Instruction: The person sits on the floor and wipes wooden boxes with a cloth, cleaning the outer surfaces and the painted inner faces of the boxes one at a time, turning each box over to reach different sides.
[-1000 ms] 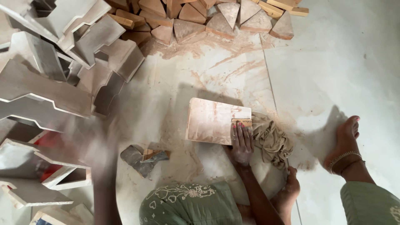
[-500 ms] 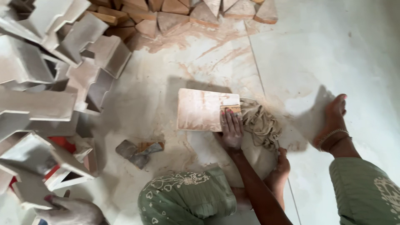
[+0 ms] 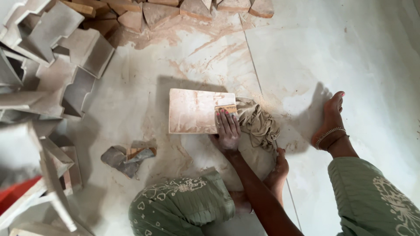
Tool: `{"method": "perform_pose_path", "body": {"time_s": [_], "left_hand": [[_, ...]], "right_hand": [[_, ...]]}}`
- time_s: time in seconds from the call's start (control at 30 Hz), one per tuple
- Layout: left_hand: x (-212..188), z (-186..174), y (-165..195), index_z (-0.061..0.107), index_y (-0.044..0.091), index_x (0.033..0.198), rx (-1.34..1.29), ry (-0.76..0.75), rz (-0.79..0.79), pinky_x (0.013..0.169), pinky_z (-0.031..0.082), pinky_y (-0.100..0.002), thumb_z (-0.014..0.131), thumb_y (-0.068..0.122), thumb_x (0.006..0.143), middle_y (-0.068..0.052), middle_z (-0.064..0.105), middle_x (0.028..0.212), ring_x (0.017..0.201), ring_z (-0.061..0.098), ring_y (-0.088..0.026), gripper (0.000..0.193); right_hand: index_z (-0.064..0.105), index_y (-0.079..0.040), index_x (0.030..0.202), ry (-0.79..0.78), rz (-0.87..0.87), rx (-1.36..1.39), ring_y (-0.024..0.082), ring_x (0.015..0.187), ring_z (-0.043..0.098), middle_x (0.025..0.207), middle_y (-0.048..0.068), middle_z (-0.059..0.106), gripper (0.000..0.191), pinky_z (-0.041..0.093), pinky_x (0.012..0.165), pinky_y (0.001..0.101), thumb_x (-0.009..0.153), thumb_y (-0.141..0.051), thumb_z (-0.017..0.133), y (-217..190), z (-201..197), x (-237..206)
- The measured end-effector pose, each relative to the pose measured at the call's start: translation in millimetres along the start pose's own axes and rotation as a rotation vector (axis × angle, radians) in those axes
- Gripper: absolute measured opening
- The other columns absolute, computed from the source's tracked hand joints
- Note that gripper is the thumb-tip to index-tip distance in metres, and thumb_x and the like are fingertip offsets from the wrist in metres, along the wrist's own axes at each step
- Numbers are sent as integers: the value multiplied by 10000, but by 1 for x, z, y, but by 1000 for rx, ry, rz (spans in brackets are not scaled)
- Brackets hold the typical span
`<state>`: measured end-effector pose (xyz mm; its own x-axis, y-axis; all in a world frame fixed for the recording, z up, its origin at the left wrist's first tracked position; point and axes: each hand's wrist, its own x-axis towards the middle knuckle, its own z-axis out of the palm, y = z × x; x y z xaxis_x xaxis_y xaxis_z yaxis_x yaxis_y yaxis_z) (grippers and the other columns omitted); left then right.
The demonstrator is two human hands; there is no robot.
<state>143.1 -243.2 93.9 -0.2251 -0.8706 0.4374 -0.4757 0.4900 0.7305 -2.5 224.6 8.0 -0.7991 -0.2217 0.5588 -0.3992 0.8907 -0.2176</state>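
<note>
My right hand (image 3: 227, 130) lies on the right end of a pale rectangular wooden board (image 3: 192, 111) that rests flat on the floor. Its fingers press a small brown sanding piece (image 3: 226, 109) against the board's top right corner. A crumpled beige cloth (image 3: 261, 123) is bunched just right of the hand, touching the board's edge. My left hand is out of view. My knee in green patterned fabric (image 3: 183, 205) is below the board.
Stacked pale cut wooden shapes (image 3: 57, 65) crowd the left side. Wedge-shaped wooden blocks (image 3: 175, 11) line the top edge. Grey and brown sandpaper scraps (image 3: 127, 155) lie left of my knee. My bare feet (image 3: 330, 120) rest on the dusty floor at right.
My right hand stays at the board's right end with the sanding piece. My left hand, seen at the bottom left half a second ago, has gone out of view.
</note>
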Motion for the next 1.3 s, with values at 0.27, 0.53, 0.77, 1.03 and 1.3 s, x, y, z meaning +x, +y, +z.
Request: {"method": "perform_pose_path", "body": {"time_s": [0.27,0.53,0.77,1.03,1.3], "left_hand": [[22,65,65,669,-51,1239,-343,-248,288,581,434,-344,753,205,1183,-95,677,868,692,580,-152,275],[1,202,58,588,-45,1231,-104,-136,252,687,567,-379,692,206,1092,-171,691,979,837,693,-238,305],[23,211,60,404,-96,1394,-566,-405,-3,873,610,-453,638,109,1036,-250,623,1232,1061,699,-335,474],[6,130,72,459,-12,1488,-2,-396,228,1053,436,-547,614,317,1104,-237,593,1416,1259,607,-428,529],[33,24,-32,576,42,1398,627,-489,691,1104,369,-548,730,532,860,-167,615,1339,1285,559,-341,744]], "right_hand": [[649,-92,1370,-22,-137,14,238,1333,581,1456,30,617,587,416,1138,459,817,-256,759,9,14,-12],[596,-71,1447,-75,87,-90,276,1335,550,1490,68,581,687,377,1148,503,822,-308,758,-7,4,4],[586,-95,1428,-246,-30,120,278,1384,485,1517,57,548,655,346,1155,500,877,-405,751,10,-23,15],[595,-142,1450,-276,35,133,281,1408,464,1530,28,547,595,313,1187,499,917,-376,716,9,-18,1],[590,-160,1441,-282,62,119,262,1441,454,1546,-21,528,590,301,1207,503,917,-393,730,5,-18,1]]}}
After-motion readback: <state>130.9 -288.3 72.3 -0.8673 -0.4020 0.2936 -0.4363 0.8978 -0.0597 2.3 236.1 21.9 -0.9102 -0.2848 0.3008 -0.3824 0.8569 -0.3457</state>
